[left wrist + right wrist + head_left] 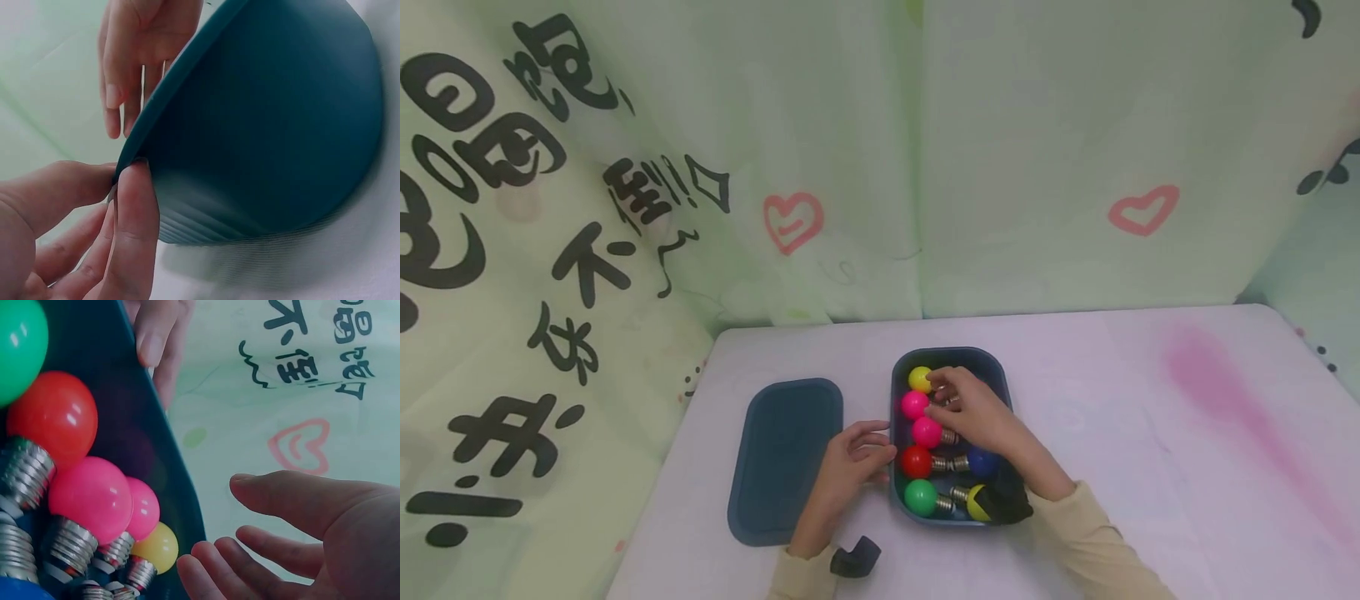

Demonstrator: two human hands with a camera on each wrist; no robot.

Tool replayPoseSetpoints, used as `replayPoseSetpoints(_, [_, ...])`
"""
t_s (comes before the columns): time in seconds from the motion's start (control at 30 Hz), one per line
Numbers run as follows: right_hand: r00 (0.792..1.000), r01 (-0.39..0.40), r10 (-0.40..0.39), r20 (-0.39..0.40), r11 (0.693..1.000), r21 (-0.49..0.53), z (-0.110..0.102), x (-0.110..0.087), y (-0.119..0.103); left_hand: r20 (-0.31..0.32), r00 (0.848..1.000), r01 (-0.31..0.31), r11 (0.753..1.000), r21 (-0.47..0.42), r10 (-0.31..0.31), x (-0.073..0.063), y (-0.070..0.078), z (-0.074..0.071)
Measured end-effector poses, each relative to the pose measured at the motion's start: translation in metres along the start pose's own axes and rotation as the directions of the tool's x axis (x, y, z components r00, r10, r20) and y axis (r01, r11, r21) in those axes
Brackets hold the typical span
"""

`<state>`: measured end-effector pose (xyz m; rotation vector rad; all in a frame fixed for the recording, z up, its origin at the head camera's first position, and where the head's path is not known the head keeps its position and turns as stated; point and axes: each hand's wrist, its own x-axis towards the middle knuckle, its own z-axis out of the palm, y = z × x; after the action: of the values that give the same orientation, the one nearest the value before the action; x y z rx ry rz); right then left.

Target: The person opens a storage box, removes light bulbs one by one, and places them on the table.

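A dark blue tray (981, 362) holds several coloured bulbs with metal screw bases. Along its left side lie a yellow bulb (921, 379), two pink bulbs (927, 432), a red bulb (916, 462) and a green bulb (921, 497). A blue bulb (982, 461) and another yellow bulb (977, 505) are at the lower right. My left hand (852, 462) pinches the tray's left rim between thumb and index finger, as the left wrist view shows. Over the far part of the tray is my right hand (976, 410), its fingers loosely bent, thumb apart, nothing between them.
A flat dark blue lid (786, 458) lies on the white table (1112, 467) to the left of the tray. Behind the table and along its left side hangs a pale green curtain (1037, 125) with printed hearts and black characters.
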<state>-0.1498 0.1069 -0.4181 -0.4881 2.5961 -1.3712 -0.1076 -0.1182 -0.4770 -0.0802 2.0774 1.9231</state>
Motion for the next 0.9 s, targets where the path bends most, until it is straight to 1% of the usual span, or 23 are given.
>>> replayPoseSetpoints(0.13, [1.0, -0.014, 0.014, -0.009, 1.0, -0.01, -0.002, 0.005, 0.005, 0.005, 1.0, 0.017, 1.0, -0.017, -0.017, 0.001, 0.0, 0.001])
replayPoseSetpoints(0.33, [1.0, -0.003, 0.003, 0.0, 1.0, -0.025, -0.003, 0.012, 0.007, 0.0, 1.0, 0.028, 0.999, -0.018, -0.028, 0.001, 0.0, 0.001])
replayPoseSetpoints(0.63, [0.999, -0.033, 0.031, -0.018, 0.994, -0.106, -0.001, 0.024, 0.01, -0.009, 0.999, 0.035, 0.999, -0.016, -0.035, 0.001, 0.0, 0.0])
replayPoseSetpoints(0.8, [0.999, -0.035, 0.032, -0.022, 0.985, -0.167, 0.001, 0.031, 0.012, -0.001, 1.0, 0.018, 1.0, -0.01, -0.018, 0.001, 0.0, 0.0])
replayPoseSetpoints(0.9, [0.999, -0.05, 0.047, -0.021, 0.98, -0.191, 0.004, 0.034, 0.014, -0.001, 1.0, 0.018, 1.0, -0.01, -0.018, 0.0, -0.002, 0.0])
